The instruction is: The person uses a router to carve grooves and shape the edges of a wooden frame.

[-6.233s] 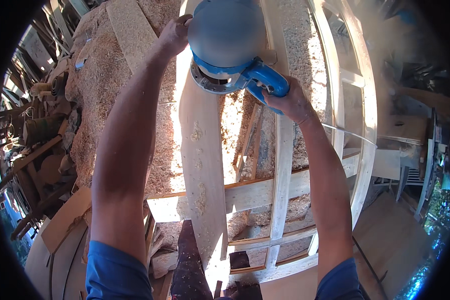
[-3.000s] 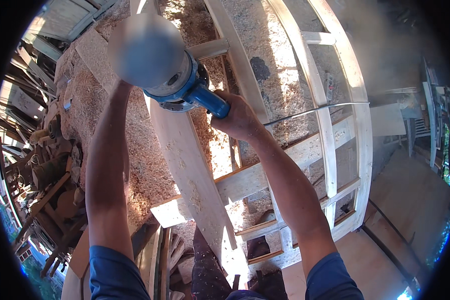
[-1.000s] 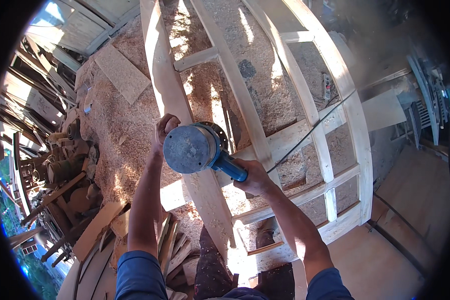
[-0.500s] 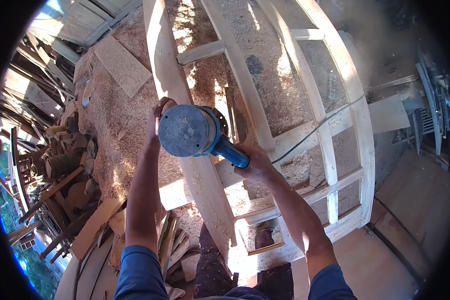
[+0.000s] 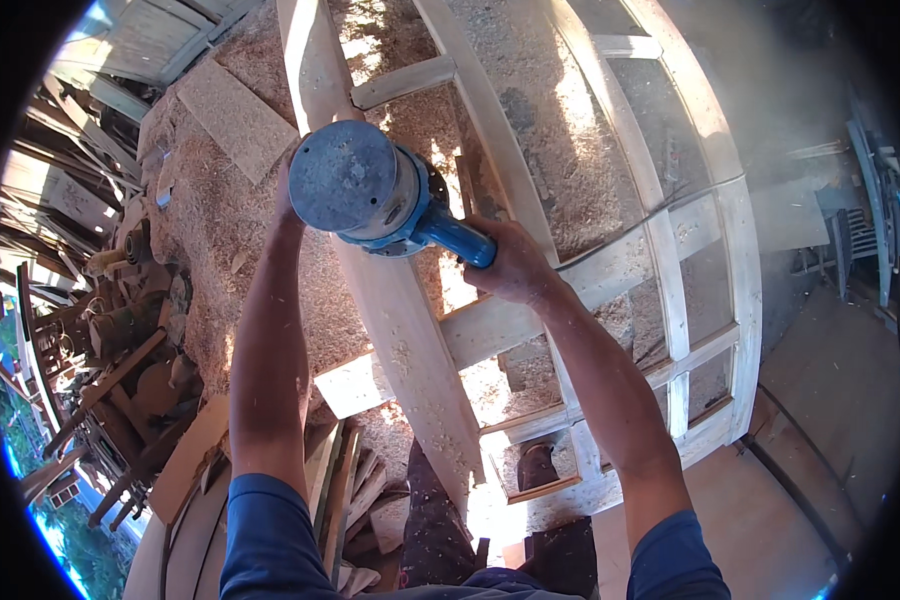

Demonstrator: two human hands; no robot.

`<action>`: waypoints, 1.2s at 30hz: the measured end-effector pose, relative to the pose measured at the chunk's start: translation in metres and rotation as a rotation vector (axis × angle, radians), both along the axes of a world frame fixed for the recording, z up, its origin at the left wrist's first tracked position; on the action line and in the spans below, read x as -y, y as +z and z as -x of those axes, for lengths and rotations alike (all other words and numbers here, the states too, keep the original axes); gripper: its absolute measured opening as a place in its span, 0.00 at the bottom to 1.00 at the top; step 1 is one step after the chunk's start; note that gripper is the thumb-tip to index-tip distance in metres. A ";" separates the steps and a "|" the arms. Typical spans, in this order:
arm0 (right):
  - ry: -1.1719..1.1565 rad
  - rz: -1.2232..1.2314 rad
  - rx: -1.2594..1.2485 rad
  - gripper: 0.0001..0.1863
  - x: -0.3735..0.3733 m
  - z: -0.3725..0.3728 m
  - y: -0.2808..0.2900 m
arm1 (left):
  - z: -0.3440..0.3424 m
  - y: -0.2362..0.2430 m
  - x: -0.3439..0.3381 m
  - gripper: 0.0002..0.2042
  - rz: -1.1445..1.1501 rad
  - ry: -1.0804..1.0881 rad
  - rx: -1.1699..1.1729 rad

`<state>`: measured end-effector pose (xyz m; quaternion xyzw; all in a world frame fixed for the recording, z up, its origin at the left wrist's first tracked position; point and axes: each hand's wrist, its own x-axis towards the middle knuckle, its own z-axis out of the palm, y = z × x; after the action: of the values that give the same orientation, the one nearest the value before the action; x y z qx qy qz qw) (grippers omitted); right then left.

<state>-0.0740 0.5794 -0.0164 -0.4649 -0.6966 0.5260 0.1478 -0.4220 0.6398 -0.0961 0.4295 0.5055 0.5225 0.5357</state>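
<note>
A blue router (image 5: pixel 355 190) with a round grey motor cap sits over a wide pale plank of a wooden lattice frame (image 5: pixel 410 350). My right hand (image 5: pixel 510 262) is closed around its blue side handle, right of the motor. On the far side, my left hand (image 5: pixel 288 190) grips the router, its fingers mostly hidden by the motor body. The cutting end is out of sight beneath the tool. Wood chips lie on the plank nearer to me. A dark cord (image 5: pixel 610 245) runs over the frame to the right from near my right hand.
Shavings (image 5: pixel 210 220) heap at the left, with a loose board (image 5: pixel 238 115) on them. Scrap timber and old machine parts (image 5: pixel 120 320) crowd the far left. Planks (image 5: pixel 340 490) lie by my legs. Dust hangs at the upper right near slatted pieces (image 5: pixel 865 210).
Both hands and the router have moved up and slightly left along the plank, away from me. The view has shifted a little. More dust hangs at the upper right.
</note>
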 end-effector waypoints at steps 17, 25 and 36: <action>-0.029 -0.101 -0.075 0.22 -0.068 0.040 -0.012 | 0.078 -0.020 -0.079 0.29 -0.076 -0.031 0.004; 0.000 -0.143 -0.145 0.26 -0.088 0.050 -0.017 | 0.071 0.009 -0.091 0.34 -0.159 -0.054 -0.105; -0.038 -0.105 -0.078 0.26 0.007 0.010 -0.003 | 0.019 0.037 -0.004 0.28 -0.031 -0.013 -0.219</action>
<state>-0.0835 0.5721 -0.0199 -0.4489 -0.7080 0.5036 0.2090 -0.4412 0.6433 -0.0586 0.4956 0.5502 0.4765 0.4739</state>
